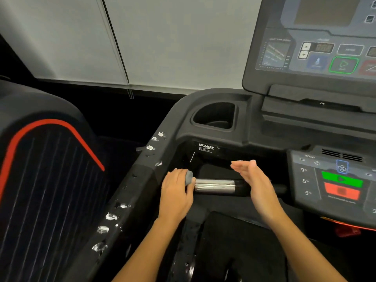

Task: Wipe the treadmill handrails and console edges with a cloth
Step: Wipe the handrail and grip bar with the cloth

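Observation:
My left hand (176, 192) grips a small grey cloth (189, 177) bunched in its fingers, pressed against the left end of the treadmill's crossbar handrail, whose silver sensor section (214, 186) shines. My right hand (256, 184) hovers just above the bar's right part with straight fingers, holding nothing. The black left side handrail (140, 180) runs diagonally past my left hand and carries several white smears. The console (317, 58) with its screen and buttons rises at the upper right.
A cup holder (215, 117) is sunk into the console's left shoulder. A lower control panel (337, 180) with green and red buttons lies right of the bar. Another machine (40, 159) with red trim stands to the left. White blinds (142, 37) cover the wall.

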Tool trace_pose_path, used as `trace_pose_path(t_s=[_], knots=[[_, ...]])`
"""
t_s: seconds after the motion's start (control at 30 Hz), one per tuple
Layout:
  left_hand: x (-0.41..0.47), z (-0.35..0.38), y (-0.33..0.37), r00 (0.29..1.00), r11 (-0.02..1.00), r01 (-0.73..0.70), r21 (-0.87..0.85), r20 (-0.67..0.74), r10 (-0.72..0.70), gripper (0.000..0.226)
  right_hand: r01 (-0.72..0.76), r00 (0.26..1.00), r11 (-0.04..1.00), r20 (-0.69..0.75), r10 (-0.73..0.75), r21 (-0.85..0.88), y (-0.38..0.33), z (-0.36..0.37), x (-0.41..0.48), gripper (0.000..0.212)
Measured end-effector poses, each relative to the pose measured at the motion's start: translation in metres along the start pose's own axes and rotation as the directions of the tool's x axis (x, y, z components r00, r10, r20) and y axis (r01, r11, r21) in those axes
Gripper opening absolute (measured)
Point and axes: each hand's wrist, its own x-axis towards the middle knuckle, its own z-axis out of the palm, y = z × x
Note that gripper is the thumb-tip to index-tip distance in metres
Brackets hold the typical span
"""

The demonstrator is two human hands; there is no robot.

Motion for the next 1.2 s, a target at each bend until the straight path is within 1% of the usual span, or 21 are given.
trace_pose_path(t_s=[0.07,0.17,0.27,0.4,0.47,0.5,0.57,0.63,0.67,0.7,0.73,0.8,0.83,0.87,0.9,0.93,0.97,1.0,1.03,1.1,1.2], knots=[[0.002,0.004,0.010,0.999,1.000,-0.021,-0.012,-0.050,0.021,0.032,0.048,0.999,0.991,-0.015,-0.050,-0.123,0.002,-0.004,0.005,0.038],[-0.004,0.015,0.034,0.989,0.987,-0.144,-0.075,-0.033,0.142,0.029,0.099,0.994,0.947,-0.006,-0.106,-0.306,0.001,-0.010,0.015,0.032],[-0.011,0.017,0.036,0.972,0.973,-0.233,-0.011,-0.018,0.232,0.028,0.143,0.988,0.877,0.019,-0.151,-0.459,0.005,-0.018,0.025,0.029],[-0.006,0.000,-0.002,0.984,0.983,-0.163,0.089,-0.051,0.168,0.022,0.132,0.991,0.805,0.064,-0.117,-0.579,0.009,-0.028,0.029,0.032],[-0.007,-0.003,-0.008,0.990,0.985,-0.118,0.127,-0.057,0.126,0.024,0.129,0.992,0.767,0.095,-0.088,-0.629,0.010,-0.029,0.029,0.034],[-0.008,-0.001,-0.004,0.994,0.990,-0.073,0.122,-0.069,0.082,0.026,0.131,0.991,0.739,0.114,-0.074,-0.661,0.011,-0.029,0.028,0.036],[-0.006,0.003,0.011,0.996,0.993,0.030,0.111,-0.083,-0.021,0.030,0.136,0.989,0.661,0.144,-0.043,-0.738,0.013,-0.028,0.028,0.041],[0.006,0.005,0.017,0.997,0.978,0.057,0.199,-0.065,-0.045,0.039,0.147,0.986,0.564,0.166,-0.017,-0.812,0.015,-0.026,0.029,0.047],[0.017,0.001,0.019,0.999,0.968,0.046,0.248,0.003,-0.049,0.046,0.153,0.984,0.524,0.175,-0.006,-0.838,0.016,-0.025,0.029,0.050],[0.029,-0.003,0.018,0.991,0.961,0.050,0.271,0.104,-0.082,0.052,0.156,0.984,0.496,0.180,0.001,-0.854,0.016,-0.024,0.030,0.052],[0.042,-0.007,0.017,0.963,0.957,0.074,0.281,0.231,-0.143,0.055,0.154,0.984,0.477,0.180,0.008,-0.865,0.016,-0.023,0.031,0.055],[0.064,-0.010,0.015,0.864,0.951,0.170,0.258,0.426,-0.270,0.046,0.149,0.985,0.448,0.173,0.013,-0.882,0.017,-0.022,0.033,0.061],[0.066,-0.009,0.016,0.836,0.945,0.192,0.264,0.460,-0.298,0.042,0.152,0.985,0.429,0.171,0.004,-0.890,0.019,-0.022,0.033,0.066],[0.063,-0.007,0.016,0.859,0.946,0.164,0.281,0.430,-0.277,0.041,0.164,0.985,0.401,0.171,-0.017,-0.901,0.020,-0.022,0.032,0.074],[0.055,-0.004,0.016,0.924,0.946,0.107,0.306,0.320,-0.208,0.041,0.180,0.983,0.364,0.176,-0.046,-0.914,0.020,-0.021,0.031,0.082],[0.043,-0.001,0.016,0.971,0.949,0.075,0.307,0.193,-0.140,0.042,0.199,0.980,0.318,0.184,-0.077,-0.927,0.021,-0.020,0.029,0.089],[0.030,0.002,0.014,0.991,0.962,0.052,0.267,0.102,-0.082,0.042,0.211,0.977,0.275,0.191,-0.097,-0.938,0.023,-0.019,0.028,0.092],[0.018,0.006,0.010,1.000,0.976,0.027,0.215,-0.002,-0.028,0.039,0.212,0.976,0.241,0.191,-0.108,-0.947,0.025,-0.018,0.028,0.093],[0.009,0.009,0.008,0.997,0.989,0.023,0.144,-0.072,-0.012,0.035,0.207,0.976,0.224,0.186,-0.113,-0.952,0.027,-0.017,0.028,0.093],[-0.008,0.014,0.009,0.989,0.999,0.031,0.019,-0.143,-0.028,0.027,0.203,0.976,0.219,0.179,-0.122,-0.955,0.029,-0.016,0.029,0.090],[-0.023,0.022,0.017,0.975,0.994,0.093,-0.062,-0.196,-0.103,0.035,0.222,0.970,0.237,0.191,-0.148,-0.946,0.028,-0.016,0.028,0.098]])
